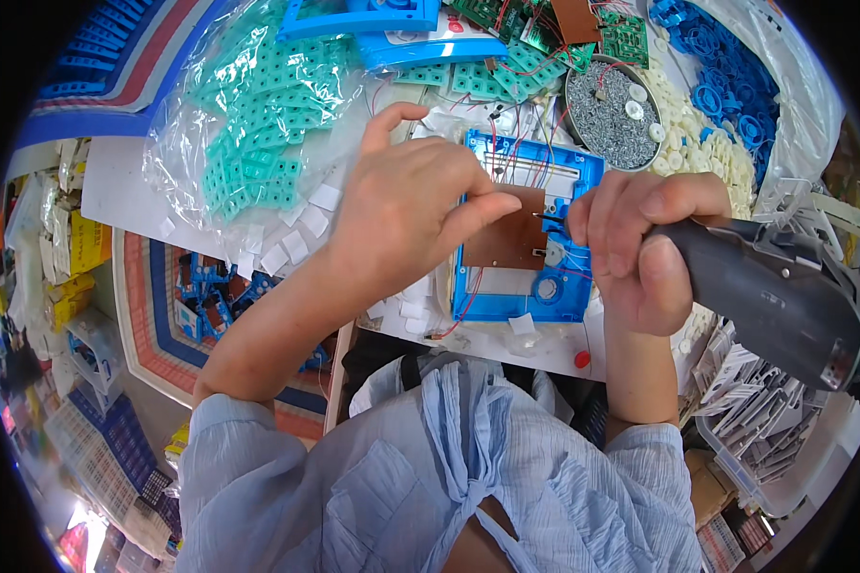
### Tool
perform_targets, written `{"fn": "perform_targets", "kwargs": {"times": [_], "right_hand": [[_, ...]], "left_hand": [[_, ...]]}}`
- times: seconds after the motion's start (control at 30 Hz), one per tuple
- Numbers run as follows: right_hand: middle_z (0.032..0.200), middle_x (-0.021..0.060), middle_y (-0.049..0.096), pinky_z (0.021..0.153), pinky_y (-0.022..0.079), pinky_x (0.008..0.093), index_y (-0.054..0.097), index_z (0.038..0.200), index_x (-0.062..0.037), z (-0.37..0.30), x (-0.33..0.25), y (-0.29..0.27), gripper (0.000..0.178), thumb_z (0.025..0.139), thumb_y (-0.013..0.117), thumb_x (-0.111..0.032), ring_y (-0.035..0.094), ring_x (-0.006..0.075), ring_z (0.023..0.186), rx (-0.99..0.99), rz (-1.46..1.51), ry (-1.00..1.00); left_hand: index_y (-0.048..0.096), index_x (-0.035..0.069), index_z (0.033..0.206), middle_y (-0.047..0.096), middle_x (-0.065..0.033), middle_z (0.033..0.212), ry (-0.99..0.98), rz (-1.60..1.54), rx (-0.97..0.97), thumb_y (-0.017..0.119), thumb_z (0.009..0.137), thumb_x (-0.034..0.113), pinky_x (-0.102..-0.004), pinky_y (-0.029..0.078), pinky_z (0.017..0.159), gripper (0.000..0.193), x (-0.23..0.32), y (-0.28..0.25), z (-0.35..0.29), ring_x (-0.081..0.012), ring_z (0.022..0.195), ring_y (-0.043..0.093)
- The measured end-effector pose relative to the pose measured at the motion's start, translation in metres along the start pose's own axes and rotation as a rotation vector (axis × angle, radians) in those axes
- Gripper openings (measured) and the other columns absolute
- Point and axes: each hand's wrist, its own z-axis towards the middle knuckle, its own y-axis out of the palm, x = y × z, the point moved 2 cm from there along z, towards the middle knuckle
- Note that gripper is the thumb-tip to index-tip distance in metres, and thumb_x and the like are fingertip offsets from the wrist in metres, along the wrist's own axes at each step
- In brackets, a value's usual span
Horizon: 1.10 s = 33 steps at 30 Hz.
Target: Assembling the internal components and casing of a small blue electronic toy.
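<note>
My right hand (640,244) is wrapped round a dark grey electric screwdriver (769,301). Its thin bit points left, close over a brown circuit board (502,234). That board lies in an open blue plastic housing (521,307), with thin red, black and white wires around it. From the left, my left hand (411,205) reaches over the board's upper left part. Its thumb and forefinger are drawn near each other close to the bit, while the little finger sticks up. Whatever these fingertips hold, if anything, is too small to make out.
A round tin of small grey screws (607,119) stands behind the housing, beside cream plastic parts (678,124) and blue parts (721,86). Left lies a clear bag of green pieces (268,105). White squares (296,246) are scattered nearby. Below left is a striped basket (148,315).
</note>
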Motion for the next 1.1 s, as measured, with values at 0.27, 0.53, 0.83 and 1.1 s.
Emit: {"fn": "perform_targets", "kwargs": {"times": [0.27,0.53,0.83,1.1], "right_hand": [[0.074,0.0074,0.057,0.063,0.052,0.0336,0.046,0.098,-0.0045,0.000,0.011,0.006,0.024,0.092,0.069,-0.007,0.055,0.0147,0.064,0.011,-0.068,0.067],[0.072,0.0037,0.056,0.060,0.049,0.0317,0.049,0.106,-0.0061,0.006,0.000,0.005,0.027,0.093,0.071,-0.016,0.052,0.0144,0.063,-0.045,-0.101,0.083],[0.066,-0.0026,0.054,0.056,0.050,0.0319,0.048,0.109,-0.0138,0.009,-0.026,0.036,0.032,0.095,0.071,-0.031,0.052,0.0120,0.056,-0.092,-0.011,0.135],[0.067,-0.0025,0.053,0.055,0.047,0.0315,0.048,0.108,-0.0133,0.017,-0.016,0.050,0.033,0.096,0.072,-0.032,0.051,0.0122,0.057,-0.137,-0.017,0.113]], "left_hand": [[0.060,0.013,0.079,0.065,0.0016,0.078,-0.026,-0.015,-0.009,0.079,0.087,0.021,-0.0472,0.032,0.103,0.022,-0.002,-0.005,-0.014,-0.0192,0.076,0.064],[0.064,0.014,0.088,0.068,0.0013,0.088,0.049,0.027,0.043,0.082,0.079,0.017,-0.0556,0.029,0.107,0.020,0.012,0.016,-0.018,-0.0180,0.091,0.068],[0.069,0.014,0.097,0.074,0.0012,0.094,0.064,-0.065,0.086,0.080,0.080,0.010,-0.0543,0.027,0.110,0.020,0.013,0.019,-0.028,-0.0180,0.095,0.072],[0.066,0.014,0.090,0.070,0.0027,0.088,0.059,0.013,0.200,0.086,0.069,0.013,-0.0553,0.030,0.106,0.030,0.010,0.011,-0.037,-0.0172,0.088,0.069]]}}
